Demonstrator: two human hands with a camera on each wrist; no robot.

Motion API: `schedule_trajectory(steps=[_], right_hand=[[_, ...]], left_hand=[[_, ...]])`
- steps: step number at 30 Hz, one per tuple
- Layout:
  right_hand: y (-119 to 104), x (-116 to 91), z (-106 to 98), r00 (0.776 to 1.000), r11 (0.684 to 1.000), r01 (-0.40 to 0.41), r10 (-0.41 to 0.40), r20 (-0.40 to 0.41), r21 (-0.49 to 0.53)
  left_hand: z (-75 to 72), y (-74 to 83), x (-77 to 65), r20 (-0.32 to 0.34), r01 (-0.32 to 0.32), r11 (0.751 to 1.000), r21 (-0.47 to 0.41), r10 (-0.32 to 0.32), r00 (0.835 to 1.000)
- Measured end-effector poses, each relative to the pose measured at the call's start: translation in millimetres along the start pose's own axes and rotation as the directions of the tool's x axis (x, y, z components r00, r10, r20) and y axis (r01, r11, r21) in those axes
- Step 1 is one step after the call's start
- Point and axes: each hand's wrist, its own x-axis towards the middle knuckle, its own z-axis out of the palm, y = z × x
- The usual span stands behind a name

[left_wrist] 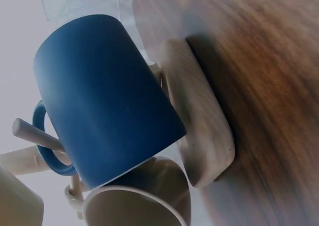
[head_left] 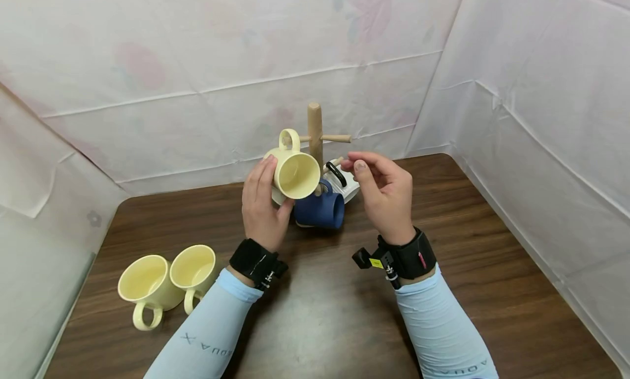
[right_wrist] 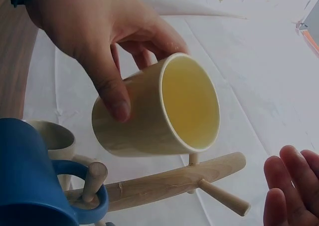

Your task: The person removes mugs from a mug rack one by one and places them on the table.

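The left hand [head_left: 266, 204] is clamped round the body of a pale yellow mug [head_left: 297, 174], fingers on one side and thumb on the other, holding it tilted beside the upper part of a wooden mug tree [head_left: 314, 119]. The mug's mouth faces the wearer and its handle points up, by the left upper peg; whether the peg runs through the handle cannot be told. The right hand [head_left: 386, 196] holds nothing, its fingers loosely bent near the tree's right side. A blue mug [head_left: 317, 210] hangs by its handle from a lower peg, with a white mug with a dark handle [head_left: 351, 188] behind it. Two more yellow mugs, one [head_left: 150, 283] beside the other [head_left: 194, 270], stand upright at the left of the brown wood-grain surface [head_left: 315, 324].
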Motion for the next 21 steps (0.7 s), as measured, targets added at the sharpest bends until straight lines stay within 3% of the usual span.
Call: schedule_trajectory(steps=[7,14,18,21], right_hand=[[0.1,3.4,1.4,1.000,1.000,0.007,-0.007,0.026,0.001],[4.7,1.6,-1.7,0.996,0.998,0.000,0.005,0.089,-0.064],[4.8,0.2,-5.4,0.983,0.990,-0.018,0.043,0.181,-0.138],[4.5,0.4,-9.2,0.959,0.988,-0.007,0.051,0.277,-0.157]], left_hand=[[-15.8,6.3,-3.9,0.004,0.001,1.000,-0.030,-0.001,1.000],[-42.5,21.5,-11.0,0.017,0.040,0.996,-0.085,-0.038,0.999],[-55.4,30.8,-20.4,0.073,0.077,0.983,-0.169,-0.066,0.995],[-61.3,38.4,-29.5,0.150,0.116,0.957,-0.265,-0.078,0.986]])
